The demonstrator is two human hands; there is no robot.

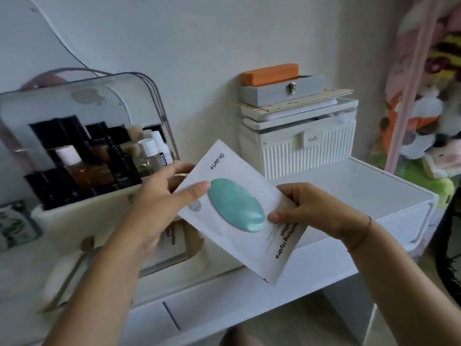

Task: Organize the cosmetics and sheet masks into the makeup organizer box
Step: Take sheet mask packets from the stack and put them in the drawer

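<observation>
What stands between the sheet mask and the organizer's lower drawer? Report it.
Nothing separate. The left hand and right hand hold the sheet mask over the lower drawer of the organizer. The drawer looks open, though blurred; only the left hand overlaps it.

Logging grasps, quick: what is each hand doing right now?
Left hand: gripping the sheet mask packet.
Right hand: pinching the same packet.

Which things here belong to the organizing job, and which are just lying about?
Job: sheet mask, held by left hand and right hand; makeup organizer box; cosmetic bottles inside it.
Lying about: orange block, grey latched box, white ribbed bin, plush toys.
</observation>
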